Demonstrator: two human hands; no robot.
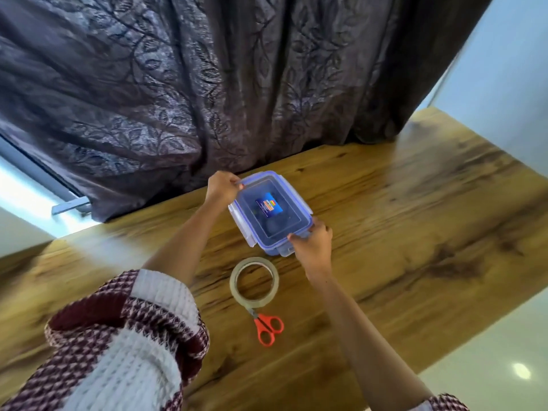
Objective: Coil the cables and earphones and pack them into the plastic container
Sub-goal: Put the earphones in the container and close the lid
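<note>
A wooden table [415, 218] with dark grain streaks runs from near left to far right; a dark curtain [207, 84] patterned with leaves hangs along its far edge, its folds meeting the tabletop; at far left, below the curtain, a bright strip of window [17, 185] shows with a metal rail [71, 206]; a pale blue wall [504, 84] stands far right; a glossy pale floor [474, 351] lies near right, bearing a small round glint of light [522, 371].

The dark things [271, 227] inside the plastic container [237, 216] are too blurry to name. The words on its label [266, 206] are too small to read. The tape roll [233, 284] hides the tips of the scissors [262, 319].
</note>
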